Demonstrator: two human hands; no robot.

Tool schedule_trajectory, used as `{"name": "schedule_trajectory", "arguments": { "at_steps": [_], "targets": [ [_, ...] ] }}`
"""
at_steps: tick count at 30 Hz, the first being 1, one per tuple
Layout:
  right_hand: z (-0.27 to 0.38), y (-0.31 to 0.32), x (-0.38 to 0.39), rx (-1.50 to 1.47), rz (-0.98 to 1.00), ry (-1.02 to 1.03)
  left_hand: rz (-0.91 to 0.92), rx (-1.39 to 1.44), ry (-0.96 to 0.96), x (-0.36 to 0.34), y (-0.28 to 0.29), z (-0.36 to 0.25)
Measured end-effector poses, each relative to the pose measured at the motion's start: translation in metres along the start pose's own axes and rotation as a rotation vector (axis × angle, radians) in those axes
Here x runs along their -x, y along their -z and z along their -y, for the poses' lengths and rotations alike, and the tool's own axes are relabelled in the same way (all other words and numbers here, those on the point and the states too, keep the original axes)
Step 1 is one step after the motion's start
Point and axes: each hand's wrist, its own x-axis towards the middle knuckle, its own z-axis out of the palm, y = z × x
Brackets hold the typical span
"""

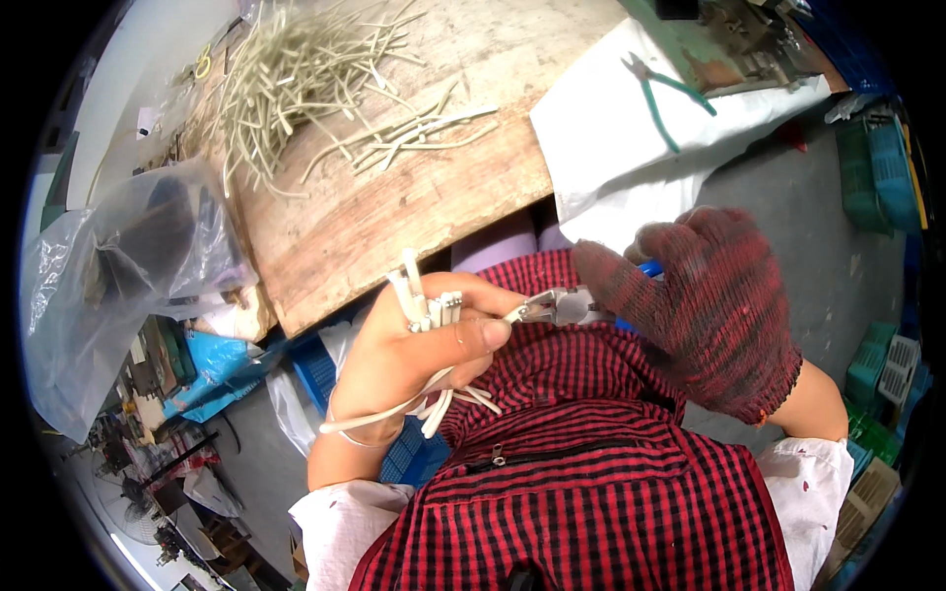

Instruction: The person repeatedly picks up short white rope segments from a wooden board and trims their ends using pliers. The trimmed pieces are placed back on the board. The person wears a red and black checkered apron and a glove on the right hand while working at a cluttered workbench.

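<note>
My bare left hand [414,340] is closed round a small bunch of short cream-white tubes or cords [426,307], whose ends stick out above and below the fingers. One piece is pinched between thumb and forefinger, its tip pointing right. My right hand [705,305], in a dark red and black knitted glove, grips blue-handled pliers [567,306]. Their metal jaws meet the tip of the pinched piece. Whether the jaws are fully closed on it I cannot tell. Both hands are over my red and black checked apron.
A wooden table [414,207] lies ahead, with a large heap of similar cords [296,79] and several loose ones nearer. Green-handled pliers [658,94] rest on a white sheet [601,148] at right. A clear plastic bag [128,286] hangs at left. Crates [872,172] stand far right.
</note>
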Motion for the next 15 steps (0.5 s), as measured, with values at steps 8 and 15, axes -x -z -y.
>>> {"name": "schedule_trajectory", "arguments": {
  "at_steps": [8, 15],
  "targets": [
    [-0.001, -0.007, 0.0, 0.062, -0.146, 0.026, -0.033, 0.002, -0.087, -0.001, -0.007, 0.007],
    [-0.027, -0.032, 0.005, -0.403, -0.009, 0.06, -0.038, 0.004, -0.08, -0.001, -0.009, 0.009]
  ]
}}
